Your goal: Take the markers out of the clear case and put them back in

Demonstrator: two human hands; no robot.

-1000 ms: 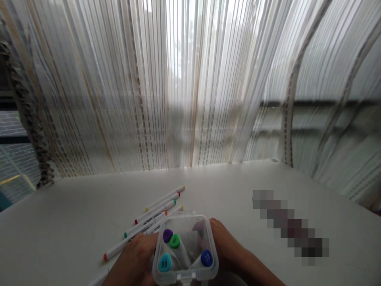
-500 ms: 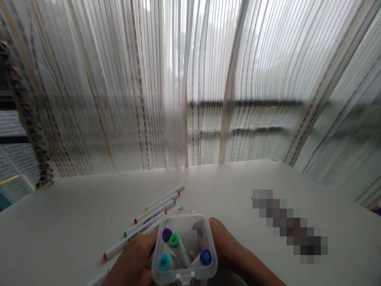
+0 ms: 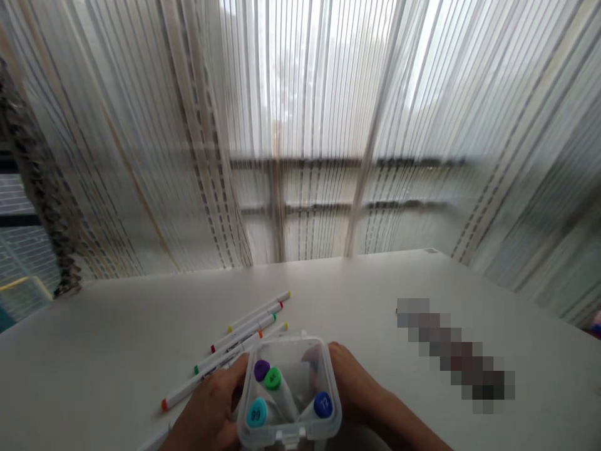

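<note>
Between my hands stands a clear plastic marker case (image 3: 244,432) with an open top and a latch at its front. Inside it lean a purple-capped marker (image 3: 261,370), a green-capped marker (image 3: 273,379), a light-blue marker (image 3: 256,413) and a dark-blue marker (image 3: 323,405). My left hand (image 3: 211,401) grips the case's left side, fingers partly hidden. On the right side my right hand (image 3: 350,379) wraps round the case, its fingertips showing blurred through the plastic. Just beyond my left hand, several white markers lie side by side, among them an orange-ended marker (image 3: 181,394).
A white table (image 3: 117,338) carries everything. Farther back lie a red-ended marker (image 3: 246,327) and a yellow-ended marker (image 3: 260,311). A pixelated long object (image 3: 453,351) rests at the right. Striped sheer curtains (image 3: 300,125) hang along the table's far edge.
The curtain folds have shifted, and the view has moved very slightly. Both hands keep their hold on the case, and the markers lie as before.
</note>
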